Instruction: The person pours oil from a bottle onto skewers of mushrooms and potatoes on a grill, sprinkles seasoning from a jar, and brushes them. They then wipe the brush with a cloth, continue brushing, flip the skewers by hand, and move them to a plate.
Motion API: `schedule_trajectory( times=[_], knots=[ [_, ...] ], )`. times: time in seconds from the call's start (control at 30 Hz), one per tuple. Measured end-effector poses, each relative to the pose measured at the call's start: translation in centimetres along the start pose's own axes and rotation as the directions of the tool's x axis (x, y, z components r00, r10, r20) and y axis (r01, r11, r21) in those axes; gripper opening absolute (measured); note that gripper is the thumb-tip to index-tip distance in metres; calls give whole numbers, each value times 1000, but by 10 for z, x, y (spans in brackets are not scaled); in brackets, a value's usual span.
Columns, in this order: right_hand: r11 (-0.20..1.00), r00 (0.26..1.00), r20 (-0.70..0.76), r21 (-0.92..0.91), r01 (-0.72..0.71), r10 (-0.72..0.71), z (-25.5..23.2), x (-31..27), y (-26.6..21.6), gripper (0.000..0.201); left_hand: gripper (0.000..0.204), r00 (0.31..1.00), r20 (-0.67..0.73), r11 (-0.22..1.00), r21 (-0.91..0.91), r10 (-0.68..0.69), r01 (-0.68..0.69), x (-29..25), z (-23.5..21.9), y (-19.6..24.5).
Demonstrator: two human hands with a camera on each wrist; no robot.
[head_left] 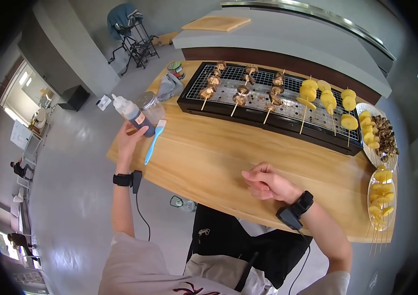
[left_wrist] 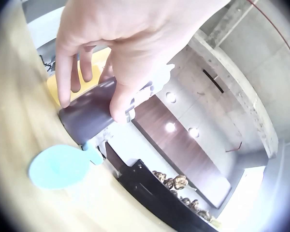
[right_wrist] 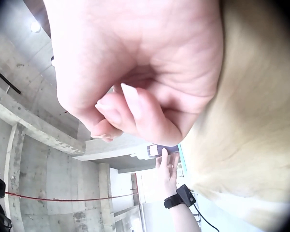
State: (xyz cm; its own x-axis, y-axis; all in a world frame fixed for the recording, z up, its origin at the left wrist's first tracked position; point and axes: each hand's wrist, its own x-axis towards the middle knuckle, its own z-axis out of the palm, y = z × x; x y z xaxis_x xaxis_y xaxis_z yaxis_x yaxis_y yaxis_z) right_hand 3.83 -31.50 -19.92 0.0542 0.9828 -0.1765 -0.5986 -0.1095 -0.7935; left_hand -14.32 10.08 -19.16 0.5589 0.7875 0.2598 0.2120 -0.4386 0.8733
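My left hand [head_left: 129,140] holds a squeeze bottle [head_left: 138,119] of dark sauce at the table's left end, thumb on one side and fingers on the other. The bottle has a pale nozzle top and leans in the head view. Beside it lies a light-blue basting brush [head_left: 154,145] with a white head; in the left wrist view its rounded blue handle end [left_wrist: 58,166] shows close to the bottle's base [left_wrist: 87,116]. My right hand [head_left: 270,183] rests at the table's front, holding nothing, its fingers loosely curled in toward the palm [right_wrist: 150,63].
A black grill [head_left: 268,120] carries mushroom skewers [head_left: 241,96] and potato-slice skewers [head_left: 308,93]. Plates of more skewers [head_left: 381,196] stand at the right end. Behind the bottle are a clear jar [head_left: 152,108], a grey cloth [head_left: 170,87] and a small tin [head_left: 175,70].
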Motion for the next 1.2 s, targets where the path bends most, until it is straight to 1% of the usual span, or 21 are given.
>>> schedule_trajectory(
  times=[0.03, 0.1, 0.13, 0.2, 0.33, 0.37, 0.4, 0.43, 0.5, 0.53, 0.6, 0.73, 0.8, 0.83, 0.9, 0.93, 0.97, 1.03, 1.1, 1.13, 1.2],
  knots=[
    [1000, 1000, -3, 0, 0, 0, 0, 0, 0, 56, 53, 1000, 2, 1000, -2, 0, 0, 5, 0, -4],
    [1000, 1000, 4, -10, 13, -13, 0, 0, 0, 54, 48, 997, -21, 978, 197, 76, -71, 14, -3, -15],
    [1000, 1000, 4, -8, 16, -16, 2, -1, 1, 54, 48, 997, -19, 977, 199, 78, -73, 16, -5, -18],
    [999, 999, -33, -29, -19, 18, 3, -1, -3, 52, 53, 995, 50, 996, 40, -83, 81, 22, -6, -23],
    [1000, 1000, -20, -20, -20, 19, 2, -1, -2, 51, 57, 997, 28, 997, 30, -79, 78, 22, -17, -45],
    [1000, 1000, -16, -17, -18, 18, 2, -1, -1, 51, 55, 999, -2, 974, 226, -36, 35, 25, -22, -47],
    [1000, 1000, -12, -14, -17, 17, 2, 0, -1, 51, 53, 1000, -24, 910, 414, 13, -2, 29, -27, -49],
    [1000, 1000, -10, -12, -22, 22, 1, 1, 0, 51, 53, 1000, -26, 909, 416, 8, 3, 38, -31, -57],
    [1000, 1000, 1, -2, -12, 12, 2, 1, 1, 50, 61, 979, 11, 935, 296, 203, -197, 58, -31, -76],
    [1000, 1000, 2, -7, -16, 16, 2, 1, 0, 50, 61, 980, 5, 936, 294, 201, -193, 59, -29, -69],
    [999, 999, -19, -13, -35, 35, 3, -1, -2, 48, 65, 988, 109, 991, 72, 107, -115, 57, -23, -48],
    [1000, 999, -17, -1, -28, 28, 1, 2, 2, 46, 59, 986, 162, 999, 5, 49, -50, 62, -29, -42],
    [1000, 1000, -1, -4, -13, 13, 0, 2, 4, 44, 56, 995, 105, 999, 50, -3, -2, 54, -29, -41],
    [1000, 1000, -5, -1, -12, 12, 1, 1, 3, 44, 56, 994, 110, 999, 50, -3, -2, 50, -31, -45],
    [999, 999, -40, -17, -36, 35, 4, 0, 1, 43, 55, 990, 99, 993, -65, 102, -96, 45, -37, -55],
    [1000, 998, -58, -22, -16, 15, 4, -1, -1, 43, 55, 994, 56, 992, -83, 99, -94, 41, -41, -57],
    [1000, 1000, -30, -23, -10, 9, 3, 0, 1, 42, 55, 995, 14, 990, -105, 95, -93, 35, -44, -58],
    [1000, 1000, -12, -5, -12, 12, -1, 3, 6, 39, 54, 995, -19, 989, -115, 96, -97, 7, -54, -23],
    [1000, 1000, -26, -23, 2, -2, 1, 3, 6, 41, 52, 953, -108, 955, 132, 282, -267, -11, -69, -3],
    [999, 1000, -24, -38, 6, -7, 2, 4, 5, 43, 52, 952, -101, 953, 127, 289, -276, -21, -74, 16],
    [998, 999, -39, -57, 14, -16, 2, 5, 5, 41, 47, 958, -150, 965, -60, 246, -257, -44, -75, 56]
  ],
)
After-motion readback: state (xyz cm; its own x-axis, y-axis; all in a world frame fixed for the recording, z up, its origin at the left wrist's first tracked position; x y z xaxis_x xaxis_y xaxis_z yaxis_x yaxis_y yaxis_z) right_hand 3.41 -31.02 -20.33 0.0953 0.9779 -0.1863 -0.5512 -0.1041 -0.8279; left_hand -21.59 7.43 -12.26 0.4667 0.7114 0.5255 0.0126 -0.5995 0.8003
